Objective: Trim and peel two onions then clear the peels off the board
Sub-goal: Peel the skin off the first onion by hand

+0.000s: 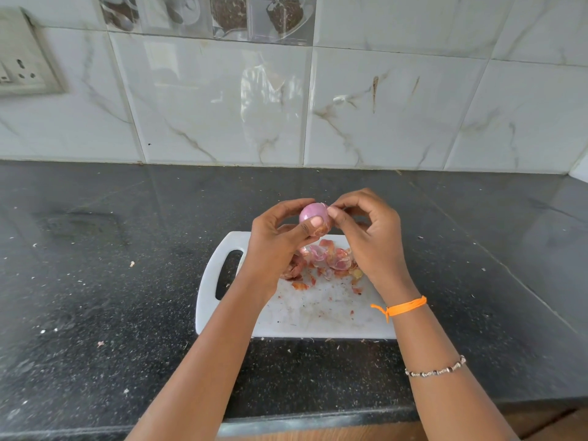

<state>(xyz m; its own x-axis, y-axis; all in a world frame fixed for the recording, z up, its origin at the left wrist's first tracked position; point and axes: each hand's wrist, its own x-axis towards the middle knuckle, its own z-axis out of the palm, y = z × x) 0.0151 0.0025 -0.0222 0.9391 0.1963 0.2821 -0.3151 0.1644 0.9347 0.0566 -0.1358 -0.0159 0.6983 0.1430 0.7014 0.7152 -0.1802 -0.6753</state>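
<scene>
Both hands are up at the centre of the frame, working over the far edge of the white cutting board [318, 316]. Left hand [280, 246] has its fingers curled round the onion [313, 213], thumb pressed across the near face, holding it clear of the board. Right hand [369, 237] comes in from the right, thumb and forefinger pinched together at the onion's upper right edge, on what looks like a flap of loose skin, though it is too small to be sure. The onion shows smooth and pale purple on top, so it looks mostly bare, with a papery patch left under the left thumb. That bare surface is likely slick and firm, so a wrap-around grip suits it better than fingertips alone; it is small and light. The skin is thin, dry and brittle and will probably tear off in bits, best taken at a lifted edge. Below the hands, a heap of peels [331, 261] sits on the board's upper middle, with scraps scattered around. No second onion or knife shows.
</scene>
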